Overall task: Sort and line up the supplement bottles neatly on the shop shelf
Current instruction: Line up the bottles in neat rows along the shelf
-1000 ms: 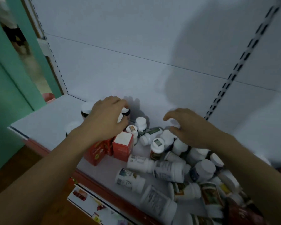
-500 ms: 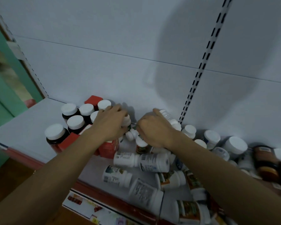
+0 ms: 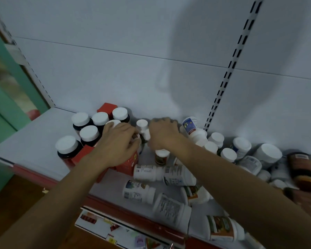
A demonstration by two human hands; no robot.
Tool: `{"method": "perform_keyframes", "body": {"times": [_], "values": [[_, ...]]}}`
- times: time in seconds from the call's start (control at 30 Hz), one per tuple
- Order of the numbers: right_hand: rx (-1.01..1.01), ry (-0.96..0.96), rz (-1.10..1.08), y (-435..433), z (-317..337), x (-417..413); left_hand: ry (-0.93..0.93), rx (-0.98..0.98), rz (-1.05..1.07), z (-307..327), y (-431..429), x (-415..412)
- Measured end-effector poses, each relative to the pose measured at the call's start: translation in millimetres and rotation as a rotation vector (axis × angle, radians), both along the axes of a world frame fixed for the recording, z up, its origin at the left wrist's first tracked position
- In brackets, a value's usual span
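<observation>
Several dark bottles with white caps (image 3: 89,133) stand grouped at the left of the white shelf (image 3: 31,141), among red boxes (image 3: 127,165). My left hand (image 3: 118,143) lies over the boxes, its curled fingertips pinching a small, mostly hidden bottle (image 3: 135,137). My right hand (image 3: 162,134) is right beside it, fingers curled round a small white bottle (image 3: 143,125) whose cap sticks up. White bottles (image 3: 147,172) lie on their sides in front of the hands. More white bottles (image 3: 241,143) stand or lean to the right.
A tilted bottle with a blue label (image 3: 190,124) leans on the back panel by the slotted upright rail (image 3: 228,74). A brown bottle (image 3: 302,169) lies at far right. The shelf's red front edge (image 3: 34,174) runs below; leaflets (image 3: 115,230) lie underneath. A green wall (image 3: 5,108) borders the left.
My right hand has moved left from the scattered bottles until it almost touches the left hand and has closed on a small bottle. The view swung right; my left hand stayed put.
</observation>
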State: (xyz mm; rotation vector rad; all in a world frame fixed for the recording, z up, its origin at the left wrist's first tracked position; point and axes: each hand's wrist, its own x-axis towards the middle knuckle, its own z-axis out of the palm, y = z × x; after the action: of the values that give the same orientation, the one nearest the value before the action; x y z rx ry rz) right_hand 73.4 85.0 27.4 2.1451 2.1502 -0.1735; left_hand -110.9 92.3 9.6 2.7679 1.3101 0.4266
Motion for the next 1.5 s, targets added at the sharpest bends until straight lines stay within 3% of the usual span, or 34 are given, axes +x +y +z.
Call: {"method": "perform_keyframes", "body": {"times": [0.27,0.43,0.5,0.57,0.6,0.67,0.8,0.93,1.0,1.1,1.2,1.33,1.5], "values": [[0.132,0.276,0.067,-22.0,14.4,19.9,-0.129,0.004,-0.005,-5.6,-2.1,0.4],[0.350,0.534,0.017,-107.1,23.1,54.7,-0.326,0.179,-0.097,-3.6,-19.2,0.2],[0.234,0.540,0.032,-142.5,14.4,65.6,-0.416,0.191,-0.158,3.0,-36.1,4.3],[0.132,0.344,0.115,-159.6,-7.4,71.6,-0.442,0.084,-0.288,10.7,-56.6,7.8],[0.137,0.229,0.150,-162.9,-20.3,73.5,-0.397,-0.007,-0.363,13.6,-67.5,9.5],[0.198,0.174,0.135,-164.9,-34.2,73.3,-0.181,-0.177,-0.490,14.3,-87.2,16.2],[0.318,0.450,0.075,-165.8,-39.4,76.8,0.185,-0.311,-0.683,-13.5,-109.5,39.8],[0.454,0.701,-0.088,-171.5,-35.9,83.1,0.252,-0.209,-0.644,-32.9,-110.6,49.5],[0.497,0.822,-0.149,-175.3,-33.0,86.8,0.106,-0.335,-0.586,-27.7,-110.6,47.2],[0.528,1.109,-0.217,-186.0,-28.3,87.0,-0.287,-0.604,-0.463,-20.1,-112.4,34.9],[0.588,1.363,-0.285,-197.9,-21.9,83.4,-0.713,-0.749,-0.302,-23.4,-119.4,23.4],[0.664,1.434,-0.349,-207.5,-19.1,86.5,-1.149,-0.636,-0.103,-29.2,-130.4,29.0],[0.678,1.422,-0.374,-212.2,-23.3,90.1,-1.292,-0.545,0.008,-24.8,-133.5,27.9]]}}
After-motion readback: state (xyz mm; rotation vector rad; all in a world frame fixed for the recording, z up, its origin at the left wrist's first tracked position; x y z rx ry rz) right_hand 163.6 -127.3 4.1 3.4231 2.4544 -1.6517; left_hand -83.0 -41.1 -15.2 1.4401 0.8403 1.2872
